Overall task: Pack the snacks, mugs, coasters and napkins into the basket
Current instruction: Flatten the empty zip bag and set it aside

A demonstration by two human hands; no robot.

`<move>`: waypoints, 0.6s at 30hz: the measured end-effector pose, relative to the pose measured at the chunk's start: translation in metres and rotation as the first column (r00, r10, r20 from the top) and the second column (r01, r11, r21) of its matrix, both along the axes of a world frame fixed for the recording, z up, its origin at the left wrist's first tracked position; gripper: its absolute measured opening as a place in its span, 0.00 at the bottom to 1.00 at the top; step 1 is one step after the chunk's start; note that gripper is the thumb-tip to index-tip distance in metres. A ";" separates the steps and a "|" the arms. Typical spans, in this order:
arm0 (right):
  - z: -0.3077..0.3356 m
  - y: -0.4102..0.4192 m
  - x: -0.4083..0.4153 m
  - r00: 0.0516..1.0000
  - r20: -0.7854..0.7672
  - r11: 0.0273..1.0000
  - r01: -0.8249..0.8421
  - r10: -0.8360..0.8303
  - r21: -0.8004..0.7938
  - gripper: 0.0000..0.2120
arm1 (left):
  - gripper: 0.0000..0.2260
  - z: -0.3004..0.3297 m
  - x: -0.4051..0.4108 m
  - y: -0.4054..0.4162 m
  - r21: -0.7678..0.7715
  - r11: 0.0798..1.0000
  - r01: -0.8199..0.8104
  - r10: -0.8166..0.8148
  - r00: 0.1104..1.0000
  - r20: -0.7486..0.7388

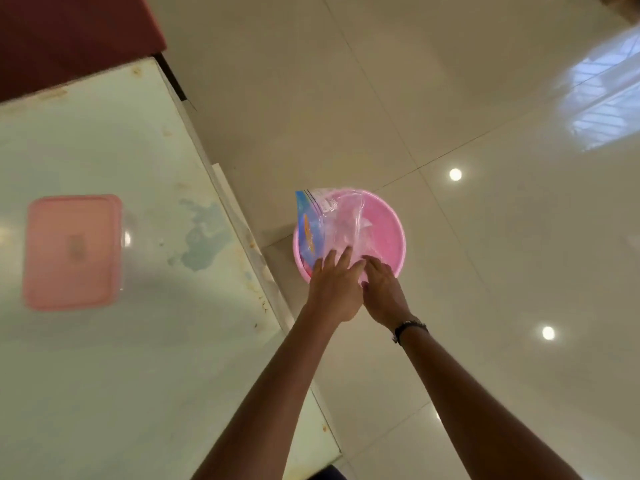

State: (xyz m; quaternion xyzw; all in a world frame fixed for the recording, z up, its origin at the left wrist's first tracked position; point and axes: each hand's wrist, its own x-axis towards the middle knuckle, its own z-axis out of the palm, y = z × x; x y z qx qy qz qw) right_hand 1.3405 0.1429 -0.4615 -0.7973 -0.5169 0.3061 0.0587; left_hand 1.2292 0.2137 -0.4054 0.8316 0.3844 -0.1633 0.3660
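Note:
A round pink basket (388,233) stands on the tiled floor, just right of the table. A clear plastic packet with a blue printed edge (313,223) leans inside it against the left wall, partly sticking out above the rim. My left hand (334,289) rests on the packet's lower part, fingers spread over the plastic. My right hand (382,292) is beside it at the near rim, fingers curled down into the basket onto the same packet. The basket's bottom is hidden by the plastic and my hands. No mugs, coasters or napkins are visible.
A glass-topped table (121,341) fills the left side, with a pink-lidded rectangular container (72,252) on it. A dark red surface (69,32) lies at the top left. Glossy cream floor tiles (485,271) surround the basket.

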 end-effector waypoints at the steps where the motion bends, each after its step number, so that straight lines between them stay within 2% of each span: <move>1: -0.007 0.000 0.002 0.992 0.062 0.991 -0.102 0.108 -0.092 0.23 | 0.22 -0.011 0.002 0.000 -0.013 0.999 0.039 -0.040 0.997 -0.072; 3: -0.018 0.002 0.005 0.953 0.117 0.935 -0.244 0.281 -0.258 0.23 | 0.23 -0.031 0.002 -0.001 -0.040 0.996 0.079 -0.086 0.975 -0.205; 5: -0.025 0.008 0.004 0.929 0.115 0.886 -0.291 0.352 -0.362 0.21 | 0.22 -0.048 -0.001 -0.001 -0.043 0.993 0.111 -0.119 0.949 -0.291; 8: -0.031 0.014 0.002 0.922 0.064 0.841 -0.317 0.381 -0.438 0.19 | 0.20 -0.060 -0.001 0.002 -0.045 0.987 0.153 -0.159 0.926 -0.342; 10: -0.026 0.014 0.002 0.943 0.038 0.859 -0.285 0.331 -0.425 0.18 | 0.19 -0.060 0.001 0.005 -0.046 0.991 0.125 -0.133 0.937 -0.323; 12: -0.016 0.012 0.000 0.975 0.056 0.932 -0.186 0.213 -0.310 0.15 | 0.17 -0.055 0.002 0.006 -0.020 0.999 0.044 -0.047 0.967 -0.249; 14: 0.001 0.009 -0.002 0.992 0.092 0.991 -0.072 0.082 -0.112 0.13 | 0.14 -0.042 0.000 0.006 0.012 0.998 -0.055 0.057 0.990 -0.131; 16: 0.021 0.006 -0.007 0.998 0.035 0.994 0.039 -0.043 0.102 0.12 | 0.14 -0.018 -0.003 0.004 -0.017 0.988 -0.152 0.152 0.988 0.010; 18: 0.049 0.005 -0.016 0.984 -0.096 0.957 0.167 -0.147 0.237 0.14 | 0.14 0.015 -0.007 0.001 -0.110 0.955 -0.277 0.292 0.944 0.155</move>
